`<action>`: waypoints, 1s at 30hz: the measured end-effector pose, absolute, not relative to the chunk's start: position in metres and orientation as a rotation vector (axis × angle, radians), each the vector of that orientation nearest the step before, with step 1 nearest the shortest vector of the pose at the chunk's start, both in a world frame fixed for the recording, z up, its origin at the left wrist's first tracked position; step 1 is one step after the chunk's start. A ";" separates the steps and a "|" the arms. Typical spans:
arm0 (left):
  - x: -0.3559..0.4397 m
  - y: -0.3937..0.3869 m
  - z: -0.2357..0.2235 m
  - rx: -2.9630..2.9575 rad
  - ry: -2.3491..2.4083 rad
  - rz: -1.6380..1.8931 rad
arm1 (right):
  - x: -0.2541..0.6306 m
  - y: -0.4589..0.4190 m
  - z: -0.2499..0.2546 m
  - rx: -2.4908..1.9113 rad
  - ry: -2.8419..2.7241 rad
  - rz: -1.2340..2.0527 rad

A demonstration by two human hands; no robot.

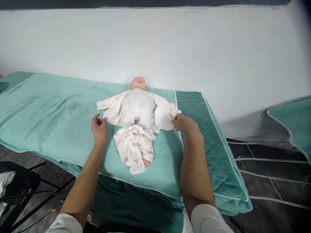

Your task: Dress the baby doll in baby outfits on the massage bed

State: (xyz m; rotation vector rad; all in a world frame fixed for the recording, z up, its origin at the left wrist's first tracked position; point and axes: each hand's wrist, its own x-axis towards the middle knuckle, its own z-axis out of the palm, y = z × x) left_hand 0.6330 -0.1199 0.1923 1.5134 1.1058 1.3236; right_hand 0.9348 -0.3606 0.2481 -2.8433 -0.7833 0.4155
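Ease gently: your right hand (175,121) pinches the shirt (163,116) at four o'clock; your left hand (101,120), slightly open, nears eight.

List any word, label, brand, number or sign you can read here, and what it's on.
No readable words, labels, brands, numbers or signs.
Doll's trousers and top: small printed figures, too small to tell if they include lettering.
Dark band near the bottom edge: a maze-like pattern, not writing.
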 end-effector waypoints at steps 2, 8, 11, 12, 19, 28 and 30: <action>0.633 -0.131 0.193 1.716 0.977 1.268 | 0.941 -0.369 0.251 -2.897 -0.745 0.387; 0.631 -0.135 0.205 1.759 0.409 0.495 | 0.883 -0.333 0.253 -2.018 -1.323 0.197; 0.626 -0.128 0.213 1.798 0.273 0.355 | 0.850 -0.313 0.246 -1.700 -1.716 0.258; 0.625 -0.128 0.214 1.830 0.256 0.323 | 0.844 -0.310 0.245 -1.678 -1.804 0.241; 0.637 -0.143 0.207 1.705 0.407 0.590 | 0.843 -0.318 0.252 -1.713 -1.883 0.446; 0.696 -0.107 0.230 1.656 0.746 1.070 | 0.884 -0.317 0.228 -1.575 -1.009 0.745; 0.709 -0.094 0.234 1.673 0.771 1.061 | 0.889 -0.312 0.218 -1.566 -0.872 0.673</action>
